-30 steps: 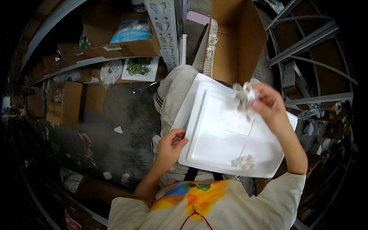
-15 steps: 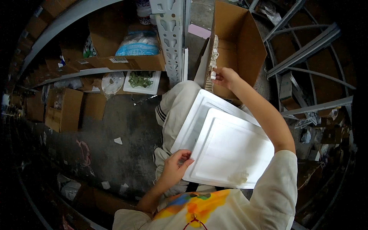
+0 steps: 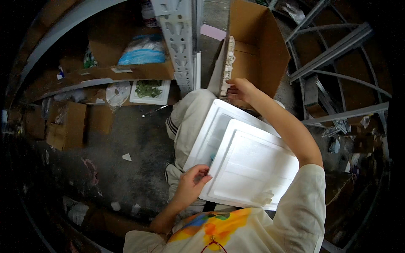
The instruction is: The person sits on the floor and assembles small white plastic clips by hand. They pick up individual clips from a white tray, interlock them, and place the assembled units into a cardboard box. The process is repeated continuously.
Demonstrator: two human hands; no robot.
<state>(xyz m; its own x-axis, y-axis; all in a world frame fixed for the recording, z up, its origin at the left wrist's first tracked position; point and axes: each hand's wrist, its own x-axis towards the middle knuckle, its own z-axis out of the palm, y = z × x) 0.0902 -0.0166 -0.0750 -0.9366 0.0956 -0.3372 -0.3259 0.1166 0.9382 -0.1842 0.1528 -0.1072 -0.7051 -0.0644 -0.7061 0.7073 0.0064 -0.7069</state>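
Two shallow white trays lie overlapped on my lap, the lower tray (image 3: 202, 135) jutting out beyond the upper tray (image 3: 257, 164). A few small off-white pieces (image 3: 263, 197) sit in the near corner of the upper one. My left hand (image 3: 192, 182) pinches the left edge of the upper tray between thumb and fingers. My right hand (image 3: 241, 90) reaches to the near left side of a tall open cardboard box (image 3: 263, 55). Its fingers are closed on a small white piece, against a row of similar pieces (image 3: 229, 59) along the box's left wall. The fingertips are partly hidden.
A perforated metal post (image 3: 179, 50) rises left of the box. Beyond it, a shelf holds a carton with a blue-and-white bag (image 3: 143, 50). Below stands a white tray of green pieces (image 3: 149, 91). Metal racking (image 3: 333, 55) stands at right; scraps litter the floor.
My right hand has moved slightly left and down with its white piece, reaching the row at the box wall. The left hand keeps its hold on the tray. The view has shifted slightly.
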